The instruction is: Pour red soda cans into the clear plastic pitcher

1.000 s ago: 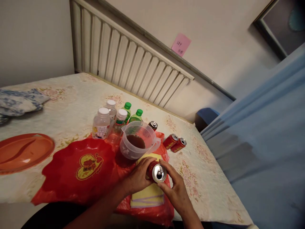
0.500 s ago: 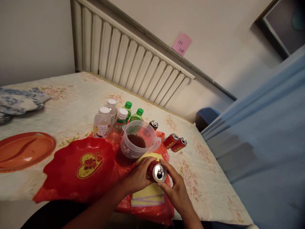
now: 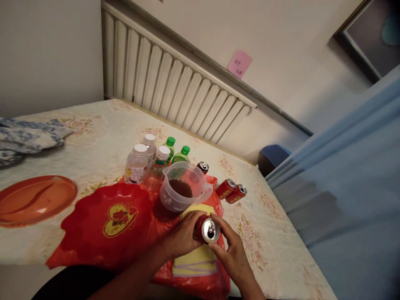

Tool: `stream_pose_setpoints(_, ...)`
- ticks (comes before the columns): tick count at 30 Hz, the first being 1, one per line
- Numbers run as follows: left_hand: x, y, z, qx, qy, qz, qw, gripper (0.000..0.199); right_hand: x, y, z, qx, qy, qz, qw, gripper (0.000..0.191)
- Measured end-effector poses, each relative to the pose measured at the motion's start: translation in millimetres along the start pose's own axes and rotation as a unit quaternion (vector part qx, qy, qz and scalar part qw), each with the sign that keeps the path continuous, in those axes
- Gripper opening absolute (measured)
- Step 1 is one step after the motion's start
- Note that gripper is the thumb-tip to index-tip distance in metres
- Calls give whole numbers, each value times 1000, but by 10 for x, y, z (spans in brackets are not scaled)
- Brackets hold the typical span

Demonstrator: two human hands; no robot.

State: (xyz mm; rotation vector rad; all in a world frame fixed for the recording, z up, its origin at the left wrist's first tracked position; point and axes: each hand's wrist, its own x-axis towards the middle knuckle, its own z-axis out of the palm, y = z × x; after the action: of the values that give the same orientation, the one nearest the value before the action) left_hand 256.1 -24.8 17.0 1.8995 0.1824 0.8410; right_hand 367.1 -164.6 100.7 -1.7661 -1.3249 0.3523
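Observation:
A red drink can (image 3: 210, 230) with an opened silver top is held between my two hands. From its left side my left hand (image 3: 187, 235) wraps round it. On the right, the thumb and fingers of my right hand (image 3: 229, 246) grip the can near its rim. Below it lies a folded yellow cloth (image 3: 195, 264) on a red plastic bag (image 3: 200, 287). Just beyond my hands stands a clear plastic measuring jug (image 3: 171, 198) with dark brown liquid in it.
A red scalloped tray (image 3: 84, 225) and an orange oval plate (image 3: 37, 198) lie to the left. Behind the jug stand clear bottles (image 3: 136, 164), green-capped bottles (image 3: 181, 155) and a dark can (image 3: 203, 167). Two red cans (image 3: 236, 194) lie tilted at right.
The view has shifted slightly, so everything sits a little lower and further right in the picture. Both hands still hold the can over the yellow cloth.

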Motion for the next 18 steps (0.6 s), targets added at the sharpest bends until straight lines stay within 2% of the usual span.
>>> stream_pose_setpoints(18, -13, -29, 25, 1, 0, -3, 1000, 61, -5, 81, 1, 16, -11, 16, 1000, 59)
